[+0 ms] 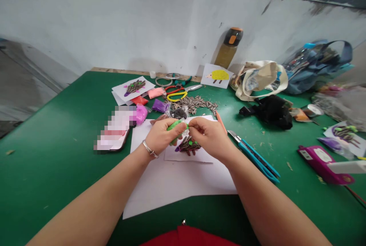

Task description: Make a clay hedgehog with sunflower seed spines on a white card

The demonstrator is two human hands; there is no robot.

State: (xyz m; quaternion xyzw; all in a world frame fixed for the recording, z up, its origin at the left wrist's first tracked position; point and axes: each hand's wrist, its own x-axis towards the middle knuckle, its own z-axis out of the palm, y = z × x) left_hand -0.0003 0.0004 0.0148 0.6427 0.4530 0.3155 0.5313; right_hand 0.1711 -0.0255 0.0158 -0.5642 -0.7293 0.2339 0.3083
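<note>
While the left hand (167, 133) is wrapped round the green clay (172, 125), the right hand (208, 133) pinches a bit. Probably light and squishy imo, so grip edges gently.

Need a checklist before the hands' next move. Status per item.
1. Left hand gripping the green clay: ok.
2. Right hand pinching a green bit: ok.
3. Green bit fully separated from the clay: cannot tell, fingers hide it.
4. White card with seed figure lying on the larger sheet: ok.
5. Blue cutter put away: not ok, out beside the right arm.
</note>
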